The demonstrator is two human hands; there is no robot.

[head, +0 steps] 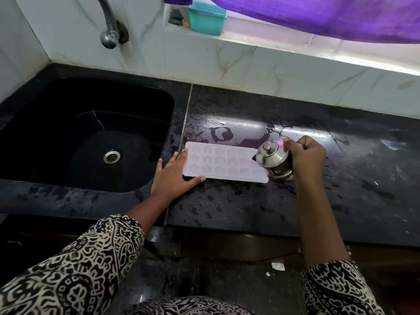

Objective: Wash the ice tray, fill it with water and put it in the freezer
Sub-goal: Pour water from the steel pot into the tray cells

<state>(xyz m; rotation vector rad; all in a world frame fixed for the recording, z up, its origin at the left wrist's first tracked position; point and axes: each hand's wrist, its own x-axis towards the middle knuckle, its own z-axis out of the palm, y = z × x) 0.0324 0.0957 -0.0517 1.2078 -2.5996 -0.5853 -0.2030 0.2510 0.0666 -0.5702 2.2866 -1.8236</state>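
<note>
Patterned sleeves [68, 269] are closest to my eyes, and beyond them both hands reach to the ice tray [225, 162]. The tray lies flat on the dark tabletop [250, 212], with the sink [91, 133] just to its left.

My left hand [172, 173] is spread, with straight fingers at the tray's left end and the thumb along its near edge, I think to stop it sliding. My right hand [304, 155] is curled around a small steel pot [272, 158], which is tilted over the tray's right end. I cannot tell if water is coming out.

I judge this is the filling step. The pot's lid may slip off when tilted, or the water may pour too fast and run over the rim. Behind the tray there is a puddle [222, 134], and on a wet tabletop the tray can slide. A full tray will also spill easily on the way to the freezer.
</note>
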